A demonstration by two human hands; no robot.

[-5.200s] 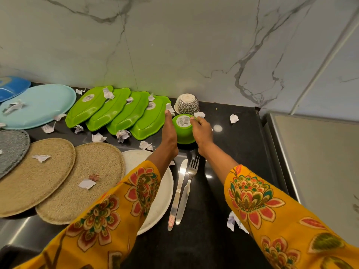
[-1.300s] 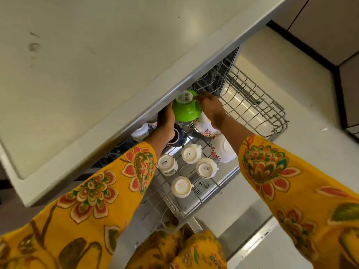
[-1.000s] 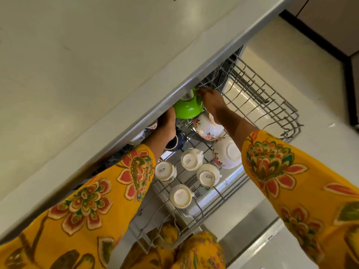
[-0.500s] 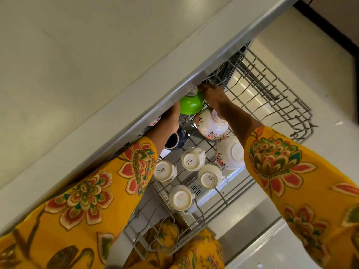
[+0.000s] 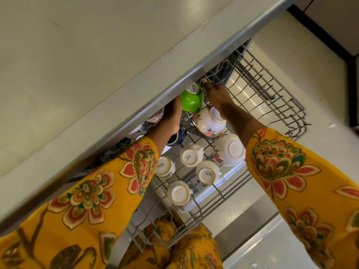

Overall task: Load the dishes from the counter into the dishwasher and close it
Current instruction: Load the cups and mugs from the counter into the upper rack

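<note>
From the head view I see both hands reaching under the table [image 5: 81,78] edge into the pulled-out dishwasher rack [image 5: 258,82]. My left hand [image 5: 173,115] and right hand [image 5: 217,94] hold the upturned green bowl [image 5: 191,100] between them, fingers pressed to its sides; the left fingertips are hidden. Just nearer me than the hands sit two floral bowls [image 5: 208,121] and four upturned white cups [image 5: 191,155].

green bowl [image 5: 191,100] gone from the black counter, now upside down between left hand [image 5: 172,115] and right hand [image 5: 216,95], pushed further back in the dishwasher rack [image 5: 272,90], half tucked beneath the worktop edge [image 5: 147,105], fingertips now hidden
</note>
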